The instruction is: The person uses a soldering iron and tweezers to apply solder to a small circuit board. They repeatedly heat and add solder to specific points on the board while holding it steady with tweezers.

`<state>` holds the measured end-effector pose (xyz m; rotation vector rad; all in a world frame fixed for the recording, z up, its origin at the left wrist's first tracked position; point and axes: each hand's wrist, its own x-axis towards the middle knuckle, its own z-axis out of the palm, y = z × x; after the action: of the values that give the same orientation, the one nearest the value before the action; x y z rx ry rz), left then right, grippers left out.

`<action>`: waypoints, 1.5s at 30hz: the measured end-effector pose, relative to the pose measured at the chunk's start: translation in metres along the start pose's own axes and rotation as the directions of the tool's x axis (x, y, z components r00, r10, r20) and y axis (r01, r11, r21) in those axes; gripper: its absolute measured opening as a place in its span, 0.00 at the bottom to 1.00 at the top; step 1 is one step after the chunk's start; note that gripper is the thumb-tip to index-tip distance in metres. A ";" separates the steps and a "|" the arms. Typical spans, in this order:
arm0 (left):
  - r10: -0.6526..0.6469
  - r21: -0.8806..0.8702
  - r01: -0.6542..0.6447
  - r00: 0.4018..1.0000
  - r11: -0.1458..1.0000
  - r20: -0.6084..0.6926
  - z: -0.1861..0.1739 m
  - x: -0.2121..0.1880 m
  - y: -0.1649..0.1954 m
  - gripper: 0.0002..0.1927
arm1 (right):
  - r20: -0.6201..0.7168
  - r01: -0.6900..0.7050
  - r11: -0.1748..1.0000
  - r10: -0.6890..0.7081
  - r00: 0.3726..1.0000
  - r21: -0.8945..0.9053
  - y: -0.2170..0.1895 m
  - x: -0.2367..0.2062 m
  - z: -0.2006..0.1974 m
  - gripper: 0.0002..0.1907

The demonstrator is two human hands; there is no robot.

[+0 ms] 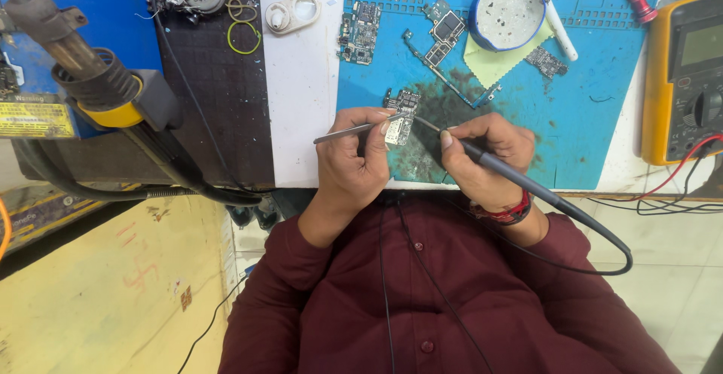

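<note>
On the near edge of the blue repair mat (pixel 572 133), a small circuit board (pixel 401 115) lies between the two hands. The left hand (pixel 354 159) is closed around metal tweezers (pixel 354 130), whose tips rest on the board. The right hand (pixel 486 155) grips a black soldering iron (pixel 482 159) like a pen, its tip just beside the board's right edge, its cable (pixel 602 246) looping to the near right. Farther off on the mat lie other circuit boards (pixel 360 32) and a round blue-rimmed tin (pixel 508 11). At the far right of the worktop sits a yellow multimeter (pixel 685 80).
</note>
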<state>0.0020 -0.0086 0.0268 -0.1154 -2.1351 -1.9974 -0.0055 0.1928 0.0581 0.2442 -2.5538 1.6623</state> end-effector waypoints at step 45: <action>0.000 0.007 0.000 1.000 1.000 -0.007 0.001 0.000 0.000 0.05 | -0.026 -0.004 1.000 0.004 1.000 -0.008 0.000 0.000 0.003 0.07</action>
<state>0.0022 -0.0080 0.0270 -0.1062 -2.1379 -1.9869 -0.0057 0.1901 0.0565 0.2155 -2.5432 1.6457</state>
